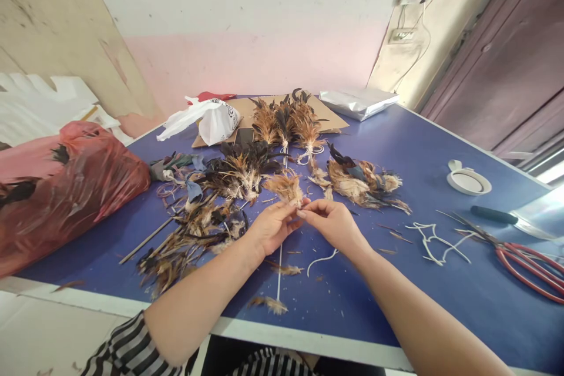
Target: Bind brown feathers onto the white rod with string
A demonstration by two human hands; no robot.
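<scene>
My left hand [269,226] and my right hand [331,222] meet over the middle of a blue table [440,282]. Both have their fingers pinched together at the base of a small tan feather bundle [286,187], which fans out away from me. A white string [321,259] lies on the table just below my right hand. Loose brown and black feathers [198,229] lie in a heap beside my left hand. Another feather pile [361,183] sits beyond my right hand.
Tied feather bunches [286,120] rest on cardboard at the back. A red plastic bag [66,188] fills the left edge; a white bag [211,118] lies behind. Red-handled scissors [524,258], a knife [506,217], a white tape roll [467,180] and white string pieces [434,242] lie right.
</scene>
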